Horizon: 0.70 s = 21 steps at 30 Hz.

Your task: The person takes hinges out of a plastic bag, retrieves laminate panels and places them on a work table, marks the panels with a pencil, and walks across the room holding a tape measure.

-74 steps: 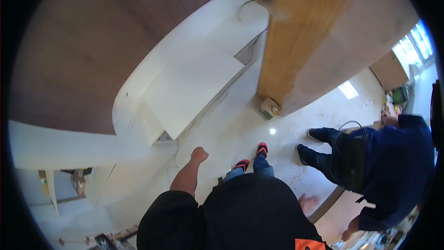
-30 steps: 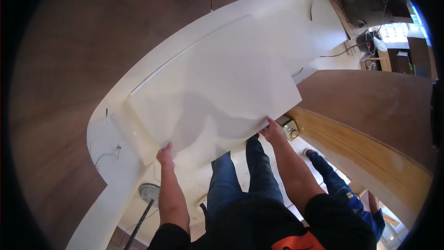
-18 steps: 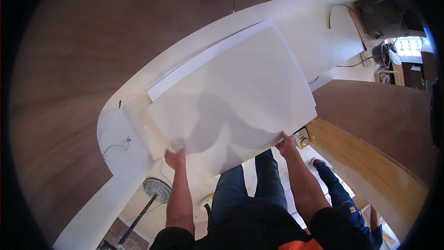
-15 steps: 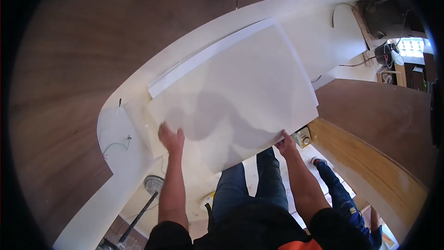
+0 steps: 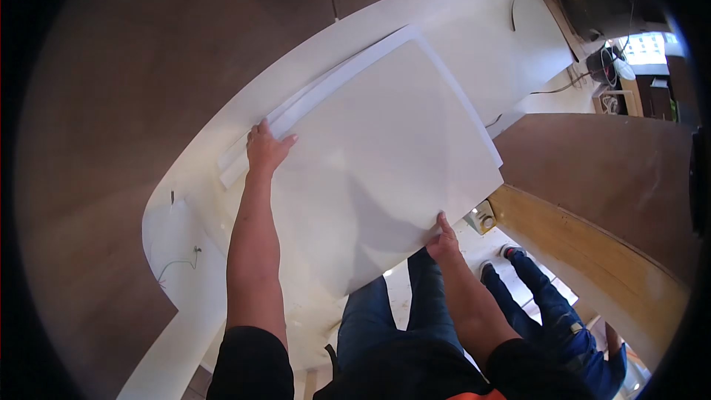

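A large pale sheet or board [image 5: 370, 141] lies at a slant before me, with another white sheet [image 5: 333, 74] showing along its far edge. My left hand [image 5: 269, 147] rests on the far left edges of the sheets, its fingers spread and its thumb out to the side. At the near edge on the right, my right hand [image 5: 443, 239] grips the top sheet, thumb above and fingers partly hidden below. My legs stand under the near edge.
Brown wood panels [image 5: 148, 89] curve round the white recess. A wooden-edged partition [image 5: 578, 237] stands at the right, with a small box [image 5: 482, 217] by its end. Beyond it is another person [image 5: 548, 318] in blue. Cables and a dark bucket [image 5: 601, 65] are at the upper right.
I have come to the sheets and gripped the near edge with both hands. My left hand has since let go there and moved to the far left edge. The top sheet has shifted, baring one beneath.
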Tool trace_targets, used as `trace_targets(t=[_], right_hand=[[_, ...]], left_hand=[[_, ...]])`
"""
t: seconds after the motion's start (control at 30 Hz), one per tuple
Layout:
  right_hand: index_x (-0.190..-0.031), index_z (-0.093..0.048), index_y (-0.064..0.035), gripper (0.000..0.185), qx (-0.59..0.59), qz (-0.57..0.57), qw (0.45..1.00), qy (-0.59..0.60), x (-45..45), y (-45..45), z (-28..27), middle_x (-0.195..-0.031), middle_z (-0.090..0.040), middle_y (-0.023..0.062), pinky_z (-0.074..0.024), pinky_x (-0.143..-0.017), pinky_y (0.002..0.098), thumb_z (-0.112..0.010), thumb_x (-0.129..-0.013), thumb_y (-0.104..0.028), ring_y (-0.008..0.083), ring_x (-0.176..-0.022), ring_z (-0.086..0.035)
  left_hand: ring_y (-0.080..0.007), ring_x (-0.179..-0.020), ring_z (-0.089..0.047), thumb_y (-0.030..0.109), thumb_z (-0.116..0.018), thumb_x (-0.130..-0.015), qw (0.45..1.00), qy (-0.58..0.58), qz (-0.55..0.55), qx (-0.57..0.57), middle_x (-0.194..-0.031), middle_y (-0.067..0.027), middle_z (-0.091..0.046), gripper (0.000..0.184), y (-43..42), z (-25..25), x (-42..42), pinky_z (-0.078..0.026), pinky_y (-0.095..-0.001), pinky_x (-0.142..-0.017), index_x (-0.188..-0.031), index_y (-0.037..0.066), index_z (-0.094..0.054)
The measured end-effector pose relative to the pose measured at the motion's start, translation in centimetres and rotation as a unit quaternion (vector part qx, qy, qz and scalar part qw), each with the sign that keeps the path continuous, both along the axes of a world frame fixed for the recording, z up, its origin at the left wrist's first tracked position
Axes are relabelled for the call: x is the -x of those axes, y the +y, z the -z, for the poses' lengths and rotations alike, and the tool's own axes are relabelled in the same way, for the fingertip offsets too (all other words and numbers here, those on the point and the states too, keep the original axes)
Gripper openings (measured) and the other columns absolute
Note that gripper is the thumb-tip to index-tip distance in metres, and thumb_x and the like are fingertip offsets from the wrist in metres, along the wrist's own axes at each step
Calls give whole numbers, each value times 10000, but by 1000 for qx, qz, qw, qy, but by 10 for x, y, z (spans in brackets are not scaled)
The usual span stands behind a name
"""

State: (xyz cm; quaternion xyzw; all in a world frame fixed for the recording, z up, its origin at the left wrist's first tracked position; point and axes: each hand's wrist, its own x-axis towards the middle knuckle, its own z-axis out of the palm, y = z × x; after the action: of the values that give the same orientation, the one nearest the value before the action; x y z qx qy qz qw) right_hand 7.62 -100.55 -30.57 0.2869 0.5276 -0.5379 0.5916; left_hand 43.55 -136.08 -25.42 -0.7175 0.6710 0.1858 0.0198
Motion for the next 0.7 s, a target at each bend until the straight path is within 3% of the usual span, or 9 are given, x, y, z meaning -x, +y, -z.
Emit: trace_targets(t=[0.1,0.2,0.33,0.4,0.5,0.53,0.63,0.7], right_hand=[[-1320,-547,-121,528,-8,-31,999,-31,7,14,-5,-1357,-582,70,-358,-1127,510,-724,-902,-391,297,-1301,-499],[-1347,-523,-112,549,-7,-54,998,-23,7,21,-8,-1379,-562,73,-343,-1140,507,-688,-923,-420,297,-1308,-490],[-1364,-507,-111,565,91,-42,994,-39,5,21,-15,-1390,-547,79,-331,-1146,511,-657,-938,-450,298,-1312,-484],[-1368,-502,-107,583,22,-30,999,-19,0,25,-13,-1385,-548,84,-338,-1141,513,-653,-935,-466,300,-1314,-481],[-1371,-497,-78,599,-13,-24,1000,12,0,15,-43,-1356,-564,98,-376,-1117,493,-642,-943,-470,304,-1271,-516],[-1372,-495,-65,603,-19,-19,999,22,0,15,-64,-1342,-572,104,-392,-1107,483,-638,-947,-468,305,-1248,-534],[-1357,-504,-90,628,-50,-35,998,20,13,13,-97,-1355,-561,108,-360,-1113,554,-672,-909,-496,327,-1295,-493],[-1361,-497,-82,638,-49,-38,998,24,21,20,-93,-1342,-570,116,-368,-1103,562,-675,-907,-493,338,-1286,-501]], left_hand=[[-421,-1234,-488,513,-786,-744,993,-58,65,-84,-1307,-240,-519,800,15,2,-8,-430,-489,-1036,-1293,-8,-527],[-411,-1212,-499,540,-780,-736,992,-6,56,-111,-1260,-233,-544,765,36,10,-15,-441,-489,-1006,-1234,1,-564],[-409,-1165,-535,564,-774,-728,998,-6,60,16,-1205,-231,-583,741,63,26,-15,-453,-491,-977,-1186,10,-596],[-399,-1116,-572,572,-774,-725,996,-36,59,60,-1157,-226,-613,710,70,24,-10,-473,-484,-945,-1136,12,-625],[-395,-1009,-623,581,-779,-714,995,19,23,-92,-1058,-220,-657,673,38,5,-17,-504,-462,-880,-1019,-6,-657],[-345,-905,-650,582,-777,-720,985,34,24,-166,-947,-202,-681,645,24,-1,-19,-515,-428,-826,-916,-22,-667],[-292,-868,-643,584,-764,-730,952,102,-24,-289,-919,-189,-685,656,7,0,-18,-506,-402,-819,-923,-38,-683],[-271,-878,-626,610,-712,-771,944,92,-23,-316,-932,-179,-682,696,6,0,-16,-497,-391,-841,-1008,-44,-700]])
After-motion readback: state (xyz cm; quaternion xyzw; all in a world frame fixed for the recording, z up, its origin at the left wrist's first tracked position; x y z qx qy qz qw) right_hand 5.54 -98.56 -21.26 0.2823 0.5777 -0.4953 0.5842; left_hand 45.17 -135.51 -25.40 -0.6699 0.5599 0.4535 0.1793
